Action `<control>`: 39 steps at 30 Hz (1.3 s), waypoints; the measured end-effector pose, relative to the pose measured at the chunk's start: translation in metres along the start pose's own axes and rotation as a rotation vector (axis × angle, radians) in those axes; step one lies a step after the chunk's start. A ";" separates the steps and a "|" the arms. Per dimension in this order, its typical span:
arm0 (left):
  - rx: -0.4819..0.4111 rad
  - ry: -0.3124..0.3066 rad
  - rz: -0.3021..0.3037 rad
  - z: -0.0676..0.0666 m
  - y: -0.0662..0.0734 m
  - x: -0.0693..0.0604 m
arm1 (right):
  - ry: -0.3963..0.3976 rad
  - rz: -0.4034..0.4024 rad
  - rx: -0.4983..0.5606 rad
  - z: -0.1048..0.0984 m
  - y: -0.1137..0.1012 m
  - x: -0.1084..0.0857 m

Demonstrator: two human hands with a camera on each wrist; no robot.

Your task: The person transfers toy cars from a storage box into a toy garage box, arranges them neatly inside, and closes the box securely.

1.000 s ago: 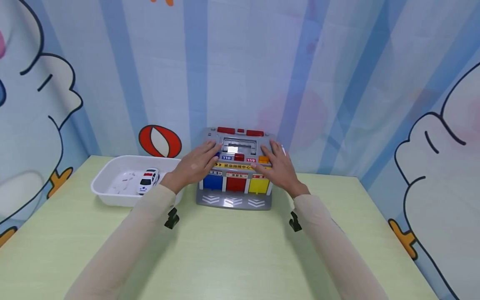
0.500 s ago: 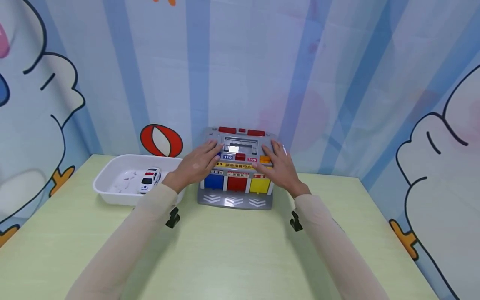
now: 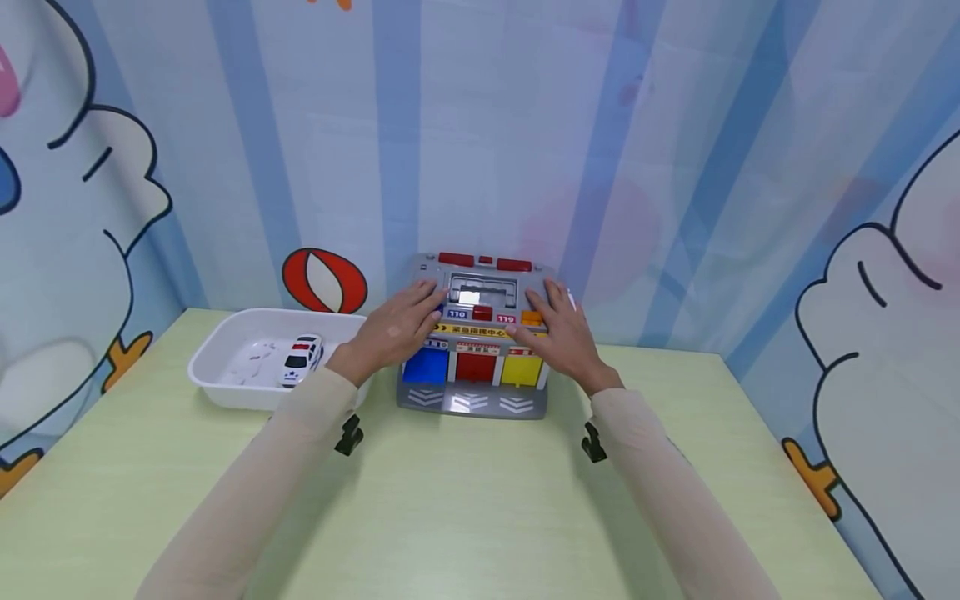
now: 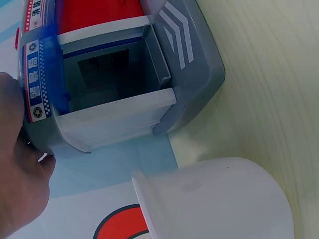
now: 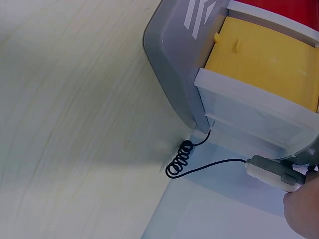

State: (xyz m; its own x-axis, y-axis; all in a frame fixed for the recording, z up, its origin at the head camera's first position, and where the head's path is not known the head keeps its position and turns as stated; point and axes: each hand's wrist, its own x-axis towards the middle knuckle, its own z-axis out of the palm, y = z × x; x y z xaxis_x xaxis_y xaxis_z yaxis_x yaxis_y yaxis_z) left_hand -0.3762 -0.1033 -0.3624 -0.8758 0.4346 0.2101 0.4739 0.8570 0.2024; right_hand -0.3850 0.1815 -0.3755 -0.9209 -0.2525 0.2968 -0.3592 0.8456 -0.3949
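A grey toy garage stands at the back of the table with red, blue and yellow doors. My left hand rests on its top left with fingers extended, partly covering the blue button. My right hand lies on its top right, fingers spread, near the orange button. In the left wrist view the blue door is raised and its bay is exposed. The red door and yellow door are down. A handset on a coiled black cord hangs at the garage's right side, beside my right hand.
Left of the garage sits a white plastic tub holding a white toy police car. My left forearm passes over its right end. Behind the table hangs a striped blue curtain with cartoon prints.
The blue door, down in the earlier head frames, looks brighter and lower-edged outward now, and it has swung up in the left wrist view. Both hands have kept their places.
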 end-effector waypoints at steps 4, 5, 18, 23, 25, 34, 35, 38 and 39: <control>0.000 0.006 0.015 -0.002 0.001 0.001 | 0.002 0.006 -0.002 0.000 0.002 0.001; -0.005 0.004 0.017 -0.003 0.001 0.001 | 0.001 0.007 -0.004 0.001 0.002 0.001; -0.084 -0.082 0.006 -0.024 -0.008 -0.015 | -0.012 0.011 0.003 0.001 0.000 0.001; -0.093 -0.062 0.012 -0.030 -0.018 -0.028 | -0.009 0.011 -0.002 0.002 0.001 0.001; -0.084 -0.052 0.019 -0.032 -0.023 -0.033 | -0.009 0.013 -0.002 0.002 0.001 0.001; -0.029 -0.061 0.060 -0.035 -0.050 -0.055 | -0.010 0.015 0.001 0.002 0.001 0.001; -0.027 -0.062 0.063 -0.034 -0.054 -0.057 | -0.011 0.017 0.001 0.002 0.001 0.001; -0.026 -0.066 0.067 -0.034 -0.064 -0.065 | -0.011 0.018 0.002 0.002 0.000 0.001; -0.029 -0.073 0.061 -0.033 -0.067 -0.067 | -0.009 0.018 0.002 0.002 0.000 0.001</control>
State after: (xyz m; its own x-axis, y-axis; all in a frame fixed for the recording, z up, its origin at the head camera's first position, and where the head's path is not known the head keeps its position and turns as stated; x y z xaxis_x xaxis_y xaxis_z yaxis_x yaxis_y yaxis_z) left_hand -0.3458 -0.1990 -0.3580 -0.8489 0.5061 0.1526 0.5284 0.8203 0.2189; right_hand -0.3859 0.1805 -0.3771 -0.9284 -0.2420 0.2818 -0.3433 0.8488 -0.4021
